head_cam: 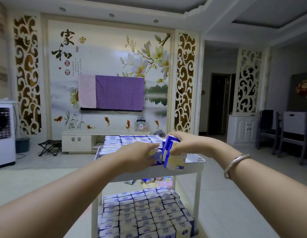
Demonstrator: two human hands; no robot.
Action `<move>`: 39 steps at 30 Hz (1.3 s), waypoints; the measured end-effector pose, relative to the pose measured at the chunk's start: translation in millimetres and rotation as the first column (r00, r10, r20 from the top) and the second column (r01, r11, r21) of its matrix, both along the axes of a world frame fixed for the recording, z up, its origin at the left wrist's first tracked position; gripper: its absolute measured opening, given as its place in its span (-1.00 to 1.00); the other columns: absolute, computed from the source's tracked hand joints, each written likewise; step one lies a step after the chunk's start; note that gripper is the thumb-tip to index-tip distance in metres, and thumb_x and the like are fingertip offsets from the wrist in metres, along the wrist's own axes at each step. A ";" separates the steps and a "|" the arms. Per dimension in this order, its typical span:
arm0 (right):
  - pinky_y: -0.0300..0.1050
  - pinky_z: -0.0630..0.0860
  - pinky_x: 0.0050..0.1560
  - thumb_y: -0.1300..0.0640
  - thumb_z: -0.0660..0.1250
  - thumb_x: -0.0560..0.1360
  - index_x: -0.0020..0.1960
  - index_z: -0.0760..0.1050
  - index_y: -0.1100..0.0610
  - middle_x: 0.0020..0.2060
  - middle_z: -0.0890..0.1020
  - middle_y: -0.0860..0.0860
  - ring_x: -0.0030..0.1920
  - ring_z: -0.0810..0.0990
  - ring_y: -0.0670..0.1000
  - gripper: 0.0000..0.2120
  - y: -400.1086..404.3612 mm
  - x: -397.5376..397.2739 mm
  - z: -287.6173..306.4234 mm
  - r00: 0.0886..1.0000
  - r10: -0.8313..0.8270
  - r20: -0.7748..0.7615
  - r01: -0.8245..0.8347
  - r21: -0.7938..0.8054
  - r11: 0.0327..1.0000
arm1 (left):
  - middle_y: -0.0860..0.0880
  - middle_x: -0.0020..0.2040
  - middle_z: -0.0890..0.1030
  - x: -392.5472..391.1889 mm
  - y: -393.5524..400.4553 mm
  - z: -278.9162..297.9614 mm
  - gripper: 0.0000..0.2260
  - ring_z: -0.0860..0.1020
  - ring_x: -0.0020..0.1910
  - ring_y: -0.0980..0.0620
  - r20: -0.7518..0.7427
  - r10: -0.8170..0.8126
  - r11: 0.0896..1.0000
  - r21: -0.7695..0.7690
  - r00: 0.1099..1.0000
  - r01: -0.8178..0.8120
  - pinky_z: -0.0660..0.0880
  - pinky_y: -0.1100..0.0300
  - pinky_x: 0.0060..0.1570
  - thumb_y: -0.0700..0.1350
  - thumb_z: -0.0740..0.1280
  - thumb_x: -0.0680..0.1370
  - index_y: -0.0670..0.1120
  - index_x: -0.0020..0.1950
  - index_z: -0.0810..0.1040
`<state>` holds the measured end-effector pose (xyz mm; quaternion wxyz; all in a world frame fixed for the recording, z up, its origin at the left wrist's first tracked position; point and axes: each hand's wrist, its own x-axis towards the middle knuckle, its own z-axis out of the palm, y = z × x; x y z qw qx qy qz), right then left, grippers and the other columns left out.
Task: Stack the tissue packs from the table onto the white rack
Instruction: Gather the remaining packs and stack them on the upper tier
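Here, covered TV (111, 92) and cabinet (80, 141) behind white rack (195, 162), top and lower shelves packed with tissue packs (132, 140); right hand (187, 143) grips several packs (173, 157), left hand (140, 154) holds pack (157, 156) over top shelf.

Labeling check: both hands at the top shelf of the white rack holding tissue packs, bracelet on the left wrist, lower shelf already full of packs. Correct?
One error: the bracelet is on the right wrist, not the left, as the head view shows. The rest holds: left hand and right hand hold tissue packs at the white rack top shelf; the lower shelf packs fill it.
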<state>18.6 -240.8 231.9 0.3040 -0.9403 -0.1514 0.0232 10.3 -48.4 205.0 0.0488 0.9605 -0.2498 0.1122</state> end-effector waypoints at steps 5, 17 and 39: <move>-0.01 0.58 0.08 0.15 0.40 0.41 0.27 0.32 0.02 0.15 0.45 0.11 0.11 0.54 0.11 -0.52 15.2 4.3 -4.4 0.995 -0.047 0.092 0.057 -0.106 0.993 | 0.07 0.43 0.40 -0.9 -3.5 2.4 -0.51 0.39 0.37 0.05 -0.031 -0.085 0.941 -0.330 0.996 0.070 0.41 0.05 0.27 0.08 0.25 0.58 0.15 0.49 0.20; -0.18 0.60 -0.04 0.29 0.39 0.47 0.18 0.42 0.13 -0.06 0.59 -0.01 0.01 0.59 -0.04 -0.67 -19.4 -19.1 -10.1 0.994 -0.103 -0.023 0.106 0.248 0.963 | 0.02 0.20 0.57 5.4 -32.8 13.5 -0.77 0.54 0.07 0.01 0.103 -0.051 0.916 -0.391 0.993 0.087 0.53 0.09 -0.10 -0.12 0.40 0.49 0.06 0.10 0.47; 0.11 0.64 -0.10 0.27 0.38 0.46 -0.07 0.44 0.16 -0.07 0.60 0.11 -0.03 0.62 0.10 -0.87 -54.0 -10.4 -33.6 0.838 -0.491 0.238 0.341 0.475 0.811 | 0.06 0.33 0.49 -0.5 -38.8 6.9 -0.61 0.44 0.27 -0.01 0.175 -0.132 0.987 -0.067 0.976 0.146 0.48 0.00 0.17 -0.13 0.28 0.51 0.10 0.33 0.49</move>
